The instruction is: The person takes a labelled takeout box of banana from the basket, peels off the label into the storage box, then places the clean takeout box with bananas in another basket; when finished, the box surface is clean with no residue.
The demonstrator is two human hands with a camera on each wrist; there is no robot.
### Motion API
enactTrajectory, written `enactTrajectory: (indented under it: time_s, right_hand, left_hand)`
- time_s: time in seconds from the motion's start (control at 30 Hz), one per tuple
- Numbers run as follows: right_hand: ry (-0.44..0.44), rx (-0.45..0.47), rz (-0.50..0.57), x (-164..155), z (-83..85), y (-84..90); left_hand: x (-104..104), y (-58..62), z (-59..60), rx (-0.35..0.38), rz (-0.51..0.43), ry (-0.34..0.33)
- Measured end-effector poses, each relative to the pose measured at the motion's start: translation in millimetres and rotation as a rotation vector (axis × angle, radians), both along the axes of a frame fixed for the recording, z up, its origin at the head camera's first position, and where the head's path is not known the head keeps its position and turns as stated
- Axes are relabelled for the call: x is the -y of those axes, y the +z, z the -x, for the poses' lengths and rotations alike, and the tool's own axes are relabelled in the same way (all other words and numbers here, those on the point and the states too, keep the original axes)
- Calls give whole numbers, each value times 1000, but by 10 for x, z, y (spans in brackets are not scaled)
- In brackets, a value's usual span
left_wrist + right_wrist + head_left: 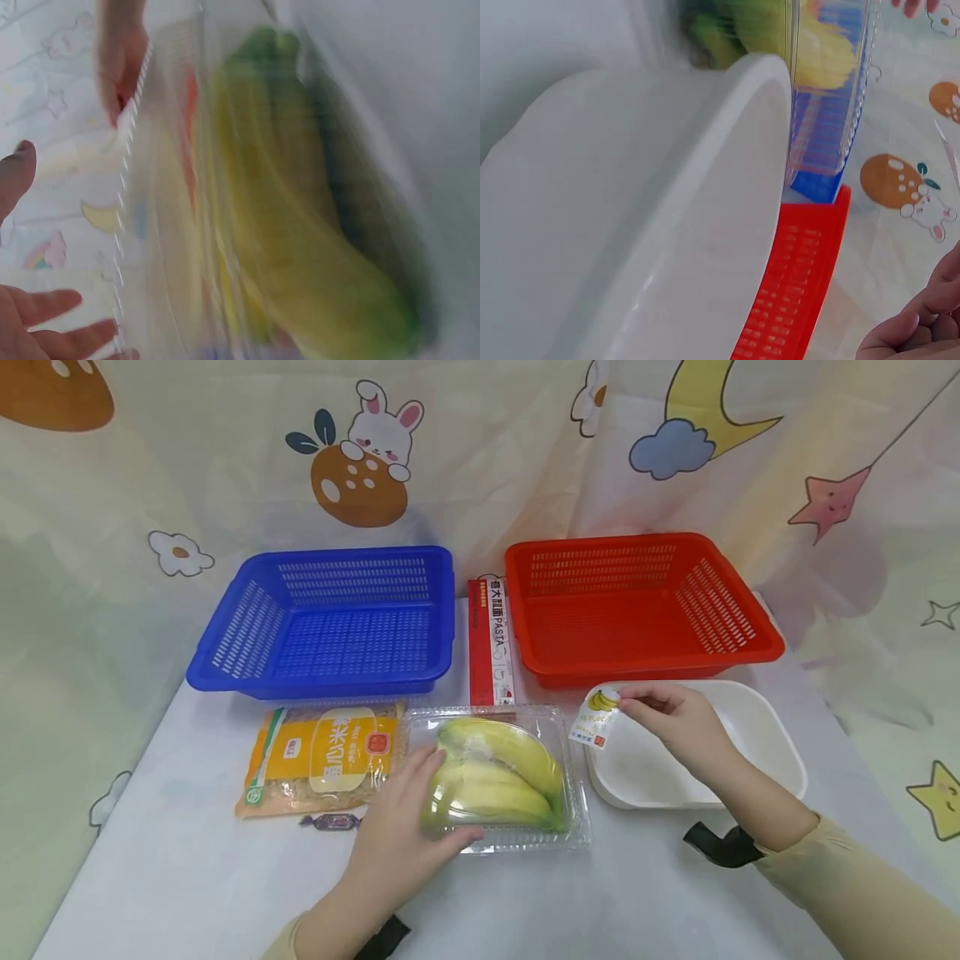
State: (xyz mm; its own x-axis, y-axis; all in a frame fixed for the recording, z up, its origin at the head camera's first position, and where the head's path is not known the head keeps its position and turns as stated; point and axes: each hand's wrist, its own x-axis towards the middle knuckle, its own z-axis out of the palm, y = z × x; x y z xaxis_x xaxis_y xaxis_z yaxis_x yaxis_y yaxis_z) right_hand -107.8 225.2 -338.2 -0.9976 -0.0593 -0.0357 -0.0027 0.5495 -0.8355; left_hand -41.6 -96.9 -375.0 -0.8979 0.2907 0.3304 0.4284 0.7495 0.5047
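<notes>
We pinch the label (592, 722) between the fingers of our right hand (684, 722), over the left rim of the tray (780, 743). Our left hand (397, 822), fingers and thumb apart, is at the left side of the box (525, 841) of bananas (498, 777) on the counter (600, 897).

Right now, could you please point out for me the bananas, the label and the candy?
Bananas (489, 788): head view, yellow skin of the nearer banana.
Label (593, 720): head view, middle of its printed face.
Candy (334, 822): head view, middle of its dark wrapper.
</notes>
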Motion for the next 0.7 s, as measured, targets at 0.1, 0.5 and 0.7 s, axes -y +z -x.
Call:
enactTrajectory:
  time_s: [0.1, 0.5, 0.7]
  right_hand:
    - [-20, -14, -11, -83, -13, 0]
    - [-115, 8, -50, -379, -103, -61]
    - [-135, -22, 4, -463, -139, -82]
  left_hand:
    - [-181, 42, -26, -84, 6, -105]
    - [-975, 171, -51, 148, -53, -336]
    - [-1329, 149, -26, 297, -117, -323]
